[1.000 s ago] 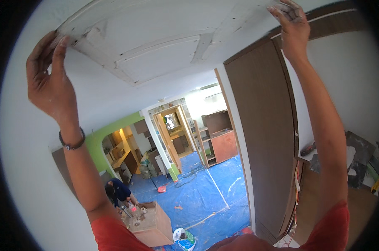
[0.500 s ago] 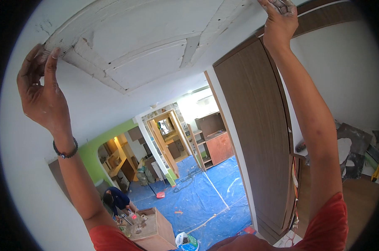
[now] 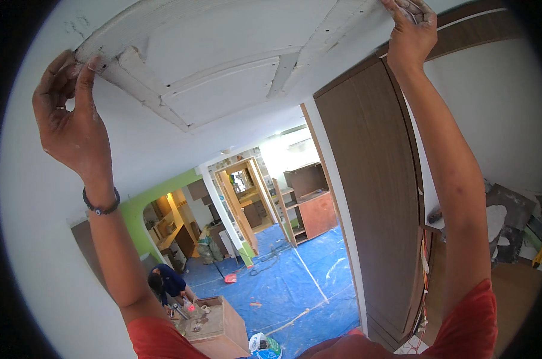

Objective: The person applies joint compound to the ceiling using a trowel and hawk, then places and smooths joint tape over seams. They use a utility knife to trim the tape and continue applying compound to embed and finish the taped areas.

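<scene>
Overhead is a white panel [image 3: 223, 45] with raised strips and dark screw or nail spots on its underside, close against the ceiling. My left hand [image 3: 76, 116], with a dark bead bracelet at the wrist, pinches its left corner, thumb below and fingers curled at the edge. At the upper right, my right hand [image 3: 413, 39] has its fingers bent at the panel's other end. The top of the picture cuts off part of that hold. Whitish dust marks the fingers of both hands. Both arms reach up, in red sleeves.
A tall brown wardrobe [image 3: 369, 197] stands close on the right. Below, blue sheeting [image 3: 295, 281] covers the floor. A person [image 3: 170, 282] bends beside a wooden box [image 3: 223, 329] holding tools, with a white bucket [image 3: 265, 346] nearby. Loose wires [image 3: 425, 263] hang by the wardrobe.
The whole view has shifted slightly, so both hands and the panel appear a little farther right. Both hands stay at the panel's ends. The crouching person has moved little.
</scene>
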Action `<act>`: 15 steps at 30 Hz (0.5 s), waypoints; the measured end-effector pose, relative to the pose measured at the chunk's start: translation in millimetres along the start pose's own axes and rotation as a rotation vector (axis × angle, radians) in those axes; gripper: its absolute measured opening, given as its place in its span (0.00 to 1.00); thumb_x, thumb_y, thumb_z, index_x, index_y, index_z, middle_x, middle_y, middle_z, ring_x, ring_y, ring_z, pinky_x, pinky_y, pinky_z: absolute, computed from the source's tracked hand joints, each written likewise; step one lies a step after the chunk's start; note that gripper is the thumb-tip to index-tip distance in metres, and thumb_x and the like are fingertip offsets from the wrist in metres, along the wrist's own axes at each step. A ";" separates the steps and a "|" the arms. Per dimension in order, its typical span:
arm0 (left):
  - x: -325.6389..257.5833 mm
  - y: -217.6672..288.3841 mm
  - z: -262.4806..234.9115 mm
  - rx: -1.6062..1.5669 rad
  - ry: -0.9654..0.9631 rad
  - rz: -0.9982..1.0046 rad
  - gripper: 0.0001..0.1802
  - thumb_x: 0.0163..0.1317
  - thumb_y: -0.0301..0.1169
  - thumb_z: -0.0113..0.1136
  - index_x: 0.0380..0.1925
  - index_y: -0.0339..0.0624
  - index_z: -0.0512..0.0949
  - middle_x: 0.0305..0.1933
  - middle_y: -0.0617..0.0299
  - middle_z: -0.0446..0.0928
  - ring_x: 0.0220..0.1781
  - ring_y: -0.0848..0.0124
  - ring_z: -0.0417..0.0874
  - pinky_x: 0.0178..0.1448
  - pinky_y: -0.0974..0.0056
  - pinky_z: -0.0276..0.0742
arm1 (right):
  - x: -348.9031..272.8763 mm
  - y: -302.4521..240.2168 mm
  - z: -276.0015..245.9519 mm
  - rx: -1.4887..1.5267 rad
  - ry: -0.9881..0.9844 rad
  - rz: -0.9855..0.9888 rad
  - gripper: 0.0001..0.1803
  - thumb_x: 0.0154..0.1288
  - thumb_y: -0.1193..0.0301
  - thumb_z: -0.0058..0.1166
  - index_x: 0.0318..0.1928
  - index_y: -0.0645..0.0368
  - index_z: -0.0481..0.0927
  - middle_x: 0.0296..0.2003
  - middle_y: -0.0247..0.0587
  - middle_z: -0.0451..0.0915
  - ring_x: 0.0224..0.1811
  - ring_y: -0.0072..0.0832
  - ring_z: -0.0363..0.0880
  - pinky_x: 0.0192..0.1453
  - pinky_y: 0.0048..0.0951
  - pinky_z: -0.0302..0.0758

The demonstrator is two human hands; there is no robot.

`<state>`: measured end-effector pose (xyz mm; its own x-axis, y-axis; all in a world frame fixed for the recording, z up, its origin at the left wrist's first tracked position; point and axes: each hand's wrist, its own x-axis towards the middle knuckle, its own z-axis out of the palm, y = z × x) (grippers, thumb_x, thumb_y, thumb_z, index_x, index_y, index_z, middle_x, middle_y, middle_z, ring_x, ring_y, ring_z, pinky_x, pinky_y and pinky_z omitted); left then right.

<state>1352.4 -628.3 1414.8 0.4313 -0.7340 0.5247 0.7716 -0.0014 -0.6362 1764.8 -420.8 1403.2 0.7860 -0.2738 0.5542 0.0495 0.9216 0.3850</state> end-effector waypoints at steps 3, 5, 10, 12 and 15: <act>-2.4 1.8 4.1 -0.046 0.039 -0.040 0.18 0.64 0.25 0.72 0.53 0.41 0.82 0.51 0.59 0.87 0.49 0.75 0.88 0.53 0.71 0.85 | 6.8 8.7 -10.7 -0.029 -0.074 -0.065 0.21 0.62 0.81 0.67 0.55 0.65 0.76 0.46 0.39 0.79 0.49 0.26 0.79 0.57 0.26 0.76; -1.4 3.0 5.2 -0.102 0.095 0.010 0.17 0.63 0.26 0.74 0.51 0.41 0.82 0.46 0.60 0.87 0.46 0.75 0.88 0.52 0.70 0.84 | 8.3 12.0 -12.7 -0.063 -0.171 -0.148 0.20 0.67 0.77 0.66 0.58 0.65 0.80 0.54 0.42 0.83 0.57 0.26 0.82 0.66 0.28 0.76; -4.4 4.3 8.7 -0.150 0.129 -0.027 0.20 0.63 0.23 0.73 0.54 0.39 0.79 0.45 0.57 0.87 0.45 0.75 0.88 0.49 0.72 0.83 | 1.6 13.0 -12.6 -0.220 -0.085 -0.153 0.20 0.65 0.75 0.68 0.56 0.66 0.80 0.55 0.41 0.82 0.58 0.25 0.81 0.65 0.29 0.75; -2.8 2.7 7.3 -0.145 0.101 -0.016 0.21 0.63 0.23 0.73 0.55 0.39 0.78 0.42 0.57 0.87 0.45 0.74 0.88 0.51 0.71 0.83 | -0.8 11.2 -11.2 -0.281 -0.107 -0.159 0.20 0.65 0.76 0.69 0.55 0.67 0.81 0.57 0.41 0.80 0.60 0.25 0.79 0.66 0.29 0.75; -0.9 2.9 7.3 -0.165 0.149 -0.014 0.22 0.63 0.23 0.74 0.55 0.38 0.78 0.43 0.57 0.87 0.45 0.75 0.88 0.49 0.72 0.83 | -0.1 9.7 -11.8 -0.300 -0.076 -0.129 0.14 0.66 0.78 0.66 0.51 0.63 0.87 0.57 0.41 0.79 0.60 0.25 0.79 0.66 0.29 0.75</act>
<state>1357.7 -622.6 1416.6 0.3378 -0.8253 0.4526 0.6846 -0.1146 -0.7199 1772.5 -408.6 1398.2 0.7139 -0.4030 0.5727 0.3340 0.9148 0.2273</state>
